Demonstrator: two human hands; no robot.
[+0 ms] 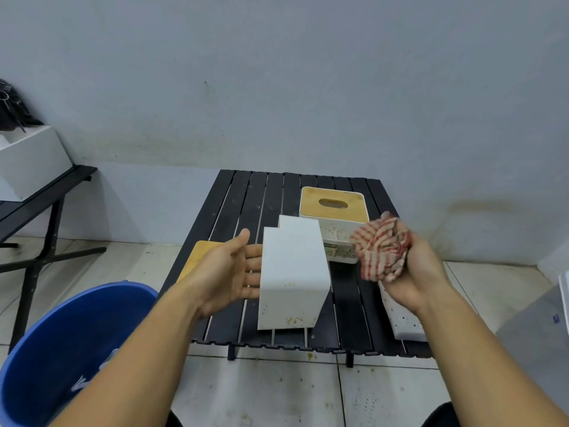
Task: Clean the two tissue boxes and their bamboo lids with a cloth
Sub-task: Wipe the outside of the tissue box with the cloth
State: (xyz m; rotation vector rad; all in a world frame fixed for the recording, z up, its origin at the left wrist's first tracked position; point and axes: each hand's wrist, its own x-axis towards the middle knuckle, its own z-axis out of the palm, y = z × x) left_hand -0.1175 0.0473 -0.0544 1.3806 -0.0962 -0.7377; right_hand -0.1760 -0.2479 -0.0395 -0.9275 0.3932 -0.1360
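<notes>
The left hand (228,272) lies spread, fingertips hidden behind the nearer tissue box (292,278); a bamboo lid (198,257) peeks from under it. The right hand (411,272) clutches the bunched cloth (381,251) (red-striped), which partly screens the lidded tissue box (335,232) beyond, its label (331,246) unreadable.

The cloth (381,249) is showing red and white stripes. The near tissue box (292,272) is looking white. The loose lid (197,257) and far lid (357,204) are looking yellow-brown. The table (243,204) is looking black.
</notes>
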